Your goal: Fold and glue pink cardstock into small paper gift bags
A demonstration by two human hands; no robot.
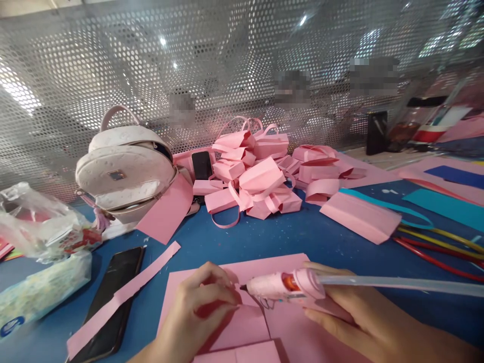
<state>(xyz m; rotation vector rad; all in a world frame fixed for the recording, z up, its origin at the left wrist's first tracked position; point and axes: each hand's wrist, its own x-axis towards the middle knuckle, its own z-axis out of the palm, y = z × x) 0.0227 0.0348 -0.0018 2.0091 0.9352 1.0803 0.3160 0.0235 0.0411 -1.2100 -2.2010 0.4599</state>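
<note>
My right hand (357, 315) is wrapped round a pink hot glue gun (270, 287) whose nozzle points left. A long translucent glue stick (397, 283) runs out of its back end toward the right edge. Thumb and fingertips of my left hand (200, 302) pinch the edge of a folded pink paper piece (242, 327), close to the nozzle. Beneath both hands lies a larger pink paper sheet (282, 261). Whether glue is on the paper I cannot tell.
Behind stand heaped pink paper bags (260, 176), a white backpack (126, 166) and a perforated metal screen (234, 65). At left, a pink strip (147, 272) crosses a black phone (113, 297), beside plastic packs (49, 282). Red and yellow cords (442, 252) lie at right.
</note>
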